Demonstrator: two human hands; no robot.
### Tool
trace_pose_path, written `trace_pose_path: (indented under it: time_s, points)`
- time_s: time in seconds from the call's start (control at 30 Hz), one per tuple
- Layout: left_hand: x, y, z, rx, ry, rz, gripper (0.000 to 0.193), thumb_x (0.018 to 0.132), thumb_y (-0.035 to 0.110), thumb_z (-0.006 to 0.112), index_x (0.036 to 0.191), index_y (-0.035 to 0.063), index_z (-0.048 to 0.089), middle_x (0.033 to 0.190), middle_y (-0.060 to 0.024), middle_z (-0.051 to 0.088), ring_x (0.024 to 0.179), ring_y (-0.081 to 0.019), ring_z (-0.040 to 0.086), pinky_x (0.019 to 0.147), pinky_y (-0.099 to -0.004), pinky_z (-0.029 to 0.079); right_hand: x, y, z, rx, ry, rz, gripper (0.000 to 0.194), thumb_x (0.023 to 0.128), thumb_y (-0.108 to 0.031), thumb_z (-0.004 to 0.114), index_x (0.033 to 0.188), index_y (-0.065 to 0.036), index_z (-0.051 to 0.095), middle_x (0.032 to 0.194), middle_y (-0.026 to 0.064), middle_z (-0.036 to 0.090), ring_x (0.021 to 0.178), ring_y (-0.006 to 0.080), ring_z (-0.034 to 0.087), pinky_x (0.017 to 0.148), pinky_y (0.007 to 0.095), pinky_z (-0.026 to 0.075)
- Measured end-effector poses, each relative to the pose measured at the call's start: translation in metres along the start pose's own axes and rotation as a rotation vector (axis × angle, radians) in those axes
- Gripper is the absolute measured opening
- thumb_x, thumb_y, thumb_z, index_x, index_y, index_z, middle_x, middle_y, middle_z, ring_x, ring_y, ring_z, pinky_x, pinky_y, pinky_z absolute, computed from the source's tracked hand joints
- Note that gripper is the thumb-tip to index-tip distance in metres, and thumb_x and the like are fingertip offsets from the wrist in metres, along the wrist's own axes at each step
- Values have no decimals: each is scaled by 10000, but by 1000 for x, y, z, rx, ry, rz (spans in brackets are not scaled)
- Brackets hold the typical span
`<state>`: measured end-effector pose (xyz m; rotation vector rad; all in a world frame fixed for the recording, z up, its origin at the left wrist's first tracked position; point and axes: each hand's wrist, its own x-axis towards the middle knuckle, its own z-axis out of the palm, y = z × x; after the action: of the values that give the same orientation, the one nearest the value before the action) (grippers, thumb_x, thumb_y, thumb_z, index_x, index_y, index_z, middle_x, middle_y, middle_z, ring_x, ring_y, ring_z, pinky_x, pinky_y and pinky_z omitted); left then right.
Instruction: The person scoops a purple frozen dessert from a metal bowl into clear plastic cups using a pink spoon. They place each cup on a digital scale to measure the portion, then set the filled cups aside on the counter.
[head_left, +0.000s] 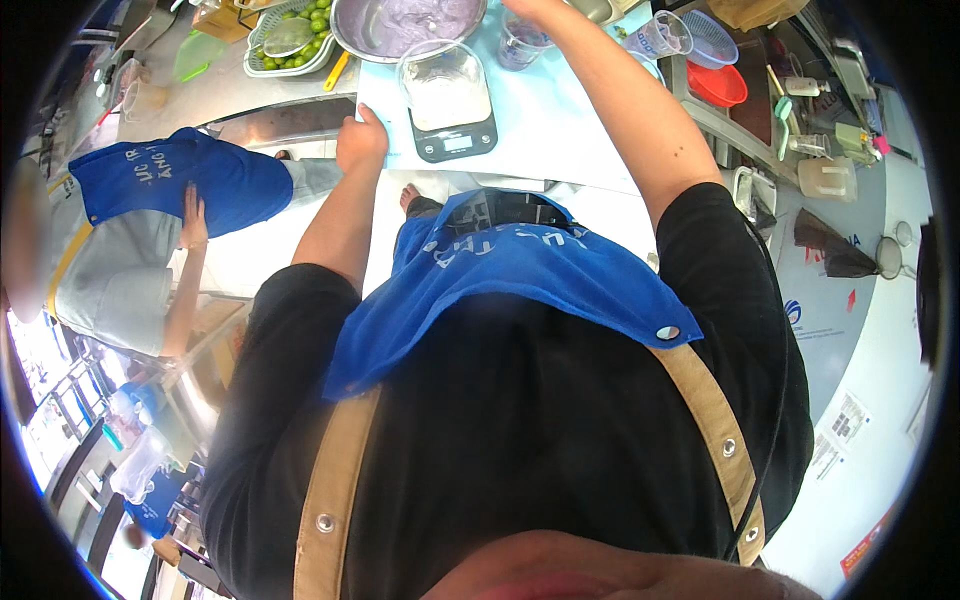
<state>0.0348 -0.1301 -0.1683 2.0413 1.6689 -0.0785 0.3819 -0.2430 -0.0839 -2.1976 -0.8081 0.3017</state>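
My left hand (362, 140) rests at the left edge of the light-blue worktop (547, 139), thumb up and fingers curled; whether it grips the edge I cannot tell. My right arm reaches to the top rim, where my right hand (529, 9) is partly cut off above a clear plastic cup (517, 54) with purple stuff inside. Whether it touches the cup is unclear. Between my hands a black digital kitchen scale (454, 142) bears a clear round container (450, 94) of whitish contents. Behind it stands a metal bowl (352, 34) of pale purple mixture.
A white basket of green citrus fruits (307, 56) and a yellow-handled tool (337, 71) lie to the left. Printed cups (660, 36), a blue basket (709, 41) and a red basket (716, 84) are at right. A co-worker in a blue apron (180, 180) stands at left.
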Motion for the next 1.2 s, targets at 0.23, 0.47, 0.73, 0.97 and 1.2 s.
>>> trace_pose_path:
  time_s: [0.23, 0.47, 0.73, 0.97, 1.2]
  points:
    - [-2, 1, -1, 7, 12, -1, 677, 1094, 569, 351, 1243, 10, 703, 1254, -240, 744, 1201, -421, 705, 1000, -547, 552, -7, -8, -2, 62, -78, 65, 464, 977, -454, 733, 1113, -11, 752, 962, 198, 786, 834, 299, 737, 736, 440, 570]
    - [-6, 3, -4, 10, 6, 1, 671, 1098, 564, 345, 1238, 14, 704, 1255, -238, 743, 1201, -417, 705, 1001, -545, 552, -6, -13, -4, 60, -130, 94, 469, 970, -461, 742, 1088, -7, 751, 932, 188, 780, 817, 291, 727, 722, 439, 562]
    - [-4, 4, -1, 11, 5, -15, 678, 1093, 574, 348, 1283, 24, 697, 1287, -223, 740, 1223, -406, 698, 1022, -532, 545, 5, 2, 0, 74, -140, 101, 514, 976, -469, 729, 1095, 31, 743, 917, 214, 767, 823, 322, 725, 726, 447, 563]
    - [-2, 2, 0, -9, -21, -7, 688, 1095, 569, 343, 1351, 23, 675, 1341, -222, 720, 1270, -397, 675, 1030, -536, 539, 18, 26, 17, -54, -120, 22, 545, 1017, -499, 647, 1111, 27, 755, 969, 246, 772, 883, 376, 745, 775, 466, 587]
    - [-17, -27, 8, -279, 440, 411, 447, 1050, 325, 644, 1323, -27, 608, 1252, -207, 665, 1231, -410, 623, 1110, -476, 449, -3, -14, -2, -1, -118, 48, 466, 965, -456, 748, 1034, 6, 752, 958, 220, 775, 781, 335, 736, 677, 469, 577]
